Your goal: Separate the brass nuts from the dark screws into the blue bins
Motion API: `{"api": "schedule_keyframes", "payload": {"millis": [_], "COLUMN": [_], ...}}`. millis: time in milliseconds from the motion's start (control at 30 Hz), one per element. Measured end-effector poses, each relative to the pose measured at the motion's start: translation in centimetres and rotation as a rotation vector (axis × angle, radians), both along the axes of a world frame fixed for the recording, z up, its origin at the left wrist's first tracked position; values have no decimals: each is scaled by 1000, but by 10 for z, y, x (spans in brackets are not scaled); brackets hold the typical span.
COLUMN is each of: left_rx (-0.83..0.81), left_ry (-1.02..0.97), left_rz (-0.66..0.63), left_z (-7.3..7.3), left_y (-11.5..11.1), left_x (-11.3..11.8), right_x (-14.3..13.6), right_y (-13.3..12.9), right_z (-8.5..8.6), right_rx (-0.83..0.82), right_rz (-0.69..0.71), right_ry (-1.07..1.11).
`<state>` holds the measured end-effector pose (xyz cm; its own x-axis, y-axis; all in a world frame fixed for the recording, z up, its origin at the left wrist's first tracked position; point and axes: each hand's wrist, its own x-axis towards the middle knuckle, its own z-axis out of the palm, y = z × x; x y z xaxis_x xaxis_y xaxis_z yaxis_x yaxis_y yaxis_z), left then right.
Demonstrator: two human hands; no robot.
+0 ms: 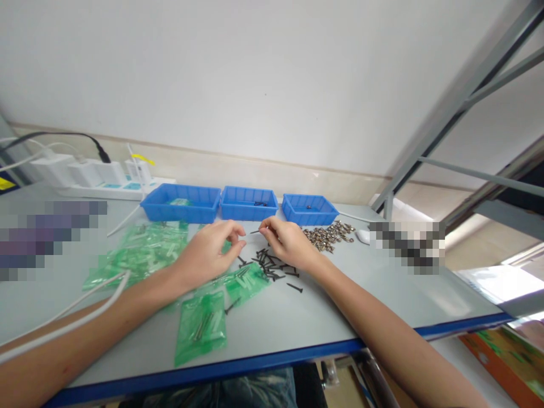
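Observation:
My right hand pinches a dark screw between thumb and fingertips, its tip pointing left. Facing it, my left hand has thumb and fingers curved with a gap between them and nothing visible in it. Below the hands lies a pile of dark screws. Two green bags with screws and pale pieces lie near the front, one closer to the edge, the other beside the pile. Many more green bags are heaped left of my left hand. Brassy metal parts are piled right of my right hand.
Three blue bins stand along the wall: left, middle and right, holding a few small items. A power strip with plugs sits at the back left. A white cable crosses over my left forearm. Metal framing rises at right.

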<state>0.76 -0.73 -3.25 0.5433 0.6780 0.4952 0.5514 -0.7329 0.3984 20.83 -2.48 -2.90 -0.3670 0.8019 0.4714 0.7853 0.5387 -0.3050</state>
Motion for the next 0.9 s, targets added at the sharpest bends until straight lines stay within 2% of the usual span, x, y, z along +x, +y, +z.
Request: {"api": "schedule_keyframes", "payload": {"millis": [300,900], "left_rx": [6,-13], "left_ry": [-5,-3], "left_rz": [-9,-8], "left_z": [-1,2], "left_y": [1,-1], "left_x": [-1,0], "right_x": [-13,-13], "right_y": [-13,-18], "right_z": [5,8], "right_rx": [0,-3], "right_rz": [114,146], "right_ry": [-34,-18]}}
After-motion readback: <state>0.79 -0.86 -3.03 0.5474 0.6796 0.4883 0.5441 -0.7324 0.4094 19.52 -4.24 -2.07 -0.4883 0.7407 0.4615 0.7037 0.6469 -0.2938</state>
